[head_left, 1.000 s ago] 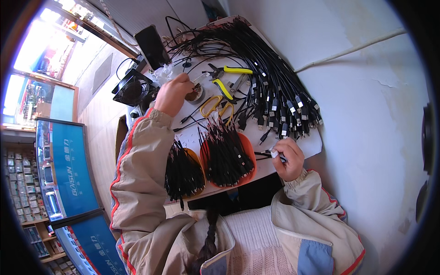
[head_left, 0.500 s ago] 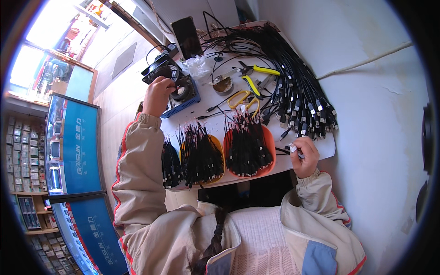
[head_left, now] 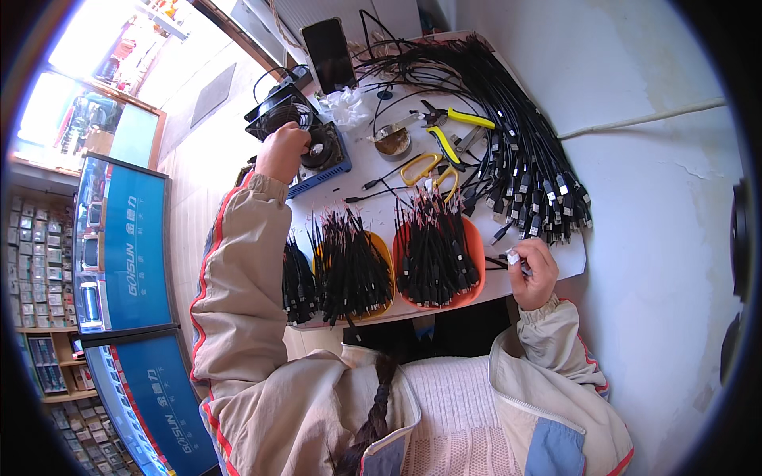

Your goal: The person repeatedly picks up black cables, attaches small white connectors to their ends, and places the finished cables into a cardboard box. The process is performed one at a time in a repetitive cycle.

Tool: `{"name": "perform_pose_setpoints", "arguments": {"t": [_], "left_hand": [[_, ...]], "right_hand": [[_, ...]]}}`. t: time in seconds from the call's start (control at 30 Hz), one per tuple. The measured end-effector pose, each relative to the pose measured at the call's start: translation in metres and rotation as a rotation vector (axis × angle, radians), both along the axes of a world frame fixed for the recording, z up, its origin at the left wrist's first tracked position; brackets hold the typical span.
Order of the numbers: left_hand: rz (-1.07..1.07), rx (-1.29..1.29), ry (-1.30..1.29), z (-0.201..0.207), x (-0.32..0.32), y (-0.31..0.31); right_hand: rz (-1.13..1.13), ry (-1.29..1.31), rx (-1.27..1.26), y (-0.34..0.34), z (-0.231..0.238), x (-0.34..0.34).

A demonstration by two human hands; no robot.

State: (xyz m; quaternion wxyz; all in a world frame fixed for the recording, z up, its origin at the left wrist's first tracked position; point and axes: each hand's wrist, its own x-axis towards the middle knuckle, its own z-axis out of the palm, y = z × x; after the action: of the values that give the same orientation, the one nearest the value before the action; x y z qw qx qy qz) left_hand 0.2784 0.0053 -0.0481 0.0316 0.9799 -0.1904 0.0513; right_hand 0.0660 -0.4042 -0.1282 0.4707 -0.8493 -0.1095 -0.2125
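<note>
At the far left of the table my left hand (head_left: 283,154) reaches over a blue-sided device (head_left: 321,181) with a round black top. The fingers are bent together at its edge, and what they pinch is hidden. A small fan in a black housing (head_left: 279,115) stands just beyond. My right hand (head_left: 536,276) hovers near the table's front right edge, thumb and fingers closed around a small whitish piece I cannot make out. Close by lie black cable ends (head_left: 498,262). An orange bin (head_left: 479,252) and a yellow bin (head_left: 389,297) hold upright short cables with USB plugs and bare wire ends.
A large bundle of black USB cables (head_left: 520,151) covers the table's right side. Yellow-handled pliers (head_left: 472,119), yellow scissors (head_left: 421,168) and a small round tin (head_left: 393,144) lie mid-table. Behind are a phone (head_left: 329,55) and crumpled plastic (head_left: 344,108). A wall (head_left: 635,182) bounds the right.
The whole view has shifted slightly. My left hand stays at the blue device with its fingers a little more tucked; my right hand keeps its closed pose near the front right edge.
</note>
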Motion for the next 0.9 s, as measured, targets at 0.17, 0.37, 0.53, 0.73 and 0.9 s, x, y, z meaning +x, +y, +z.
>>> {"name": "perform_pose_setpoints", "arguments": {"t": [0.17, 0.37, 0.53, 0.73, 0.9], "left_hand": [[-0.009, 0.054, -0.016, -0.001, 0.000, -0.005], [0.018, 0.014, -0.024, 0.002, -0.005, -0.004], [0.054, -0.385, -0.056, 0.035, -0.047, 0.000], [0.148, -0.864, -0.156, 0.084, -0.161, 0.001], [0.075, -1.205, -0.185, 0.112, -0.239, 0.013]], "right_hand": [[0.003, -0.001, -0.002, 0.000, 0.001, 0.000], [0.005, -0.024, 0.012, 0.000, 0.001, -0.001], [-0.015, -0.093, 0.089, -0.001, -0.001, -0.003], [-0.069, -0.142, 0.082, 0.001, -0.007, -0.002], [-0.097, -0.249, 0.022, 0.003, -0.013, -0.001]]}}
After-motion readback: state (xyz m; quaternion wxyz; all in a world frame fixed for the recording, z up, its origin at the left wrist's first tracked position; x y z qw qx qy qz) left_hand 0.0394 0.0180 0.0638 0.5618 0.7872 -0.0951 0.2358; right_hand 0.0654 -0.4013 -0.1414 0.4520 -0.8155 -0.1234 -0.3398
